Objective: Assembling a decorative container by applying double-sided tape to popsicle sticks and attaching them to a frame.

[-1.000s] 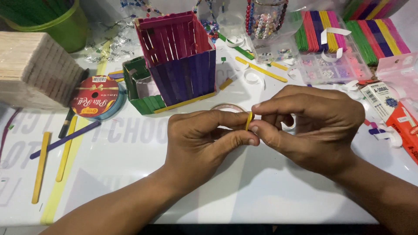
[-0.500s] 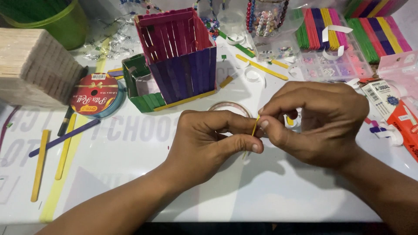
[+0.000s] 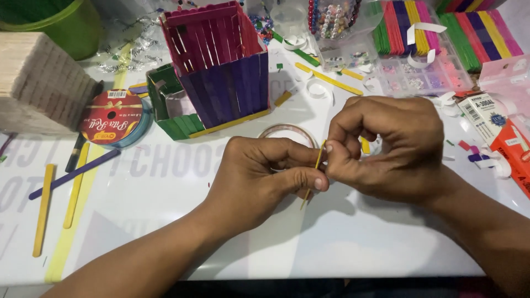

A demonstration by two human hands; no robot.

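Pinched edge-on between both hands: a thin yellow stick [image 3: 315, 175], held just above the white table [image 3: 353, 243], near its middle. Left hand [image 3: 259, 179] closed on it, thumb and forefinger clamping the lower part, lower tip poking out below the thumb. Right hand [image 3: 386, 146] curled tight, fingertips [image 3: 330, 148] pressed against the upper end, other fingers folded in; something small and yellow glimpsed inside that fist, too hidden to name. Directly behind the hands, a clear tape roll [image 3: 287, 134] flat on the table, partly covered by the left fingers. Further back, a box [image 3: 218, 66] built of sticks, pink walls above, purple below, yellow base strip, open at the top, inside too dark to tell. Against its left side, a smaller green stick box [image 3: 168, 105], open, a pale scrap inside. Left of that, a red ribbon spool [image 3: 113, 117], then a block of plain wooden sticks [image 3: 44, 83], and a green bucket [image 3: 61, 22] in the far corner, contents out of view. Loose yellow and purple sticks [image 3: 61, 187] lying along the left edge of the table. At the back right, a clear compartment tray [image 3: 419, 74] with tiny pieces in its cells, bundles of coloured sticks [image 3: 441, 25] behind it, a jar of beads [image 3: 331, 19] beside. Far right, a red packet [image 3: 513, 152] and paper curls.
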